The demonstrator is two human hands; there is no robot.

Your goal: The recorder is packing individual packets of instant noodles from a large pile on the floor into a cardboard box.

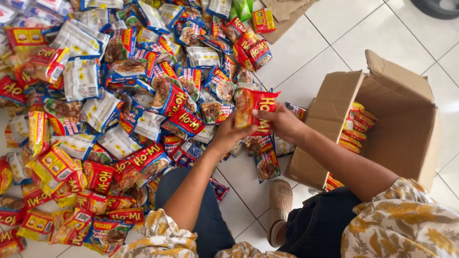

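Observation:
Both my hands hold one red and yellow noodle packet (255, 111) upright over the tiled floor. My left hand (227, 135) grips its lower left edge. My right hand (282, 122) pinches its right side. A wide heap of noodle packets (119, 110) in red, blue, white and yellow covers the floor to the left. An open cardboard box (406, 129) stands to the right, with red and yellow packets stacked (356, 126) along its near wall.
A flattened piece of brown cardboard (287, 12) lies at the top, beside green packets (244, 7). My knees in dark trousers and a beige slipper (279, 210) are at the bottom. White floor tiles (334, 33) stretch between heap and box.

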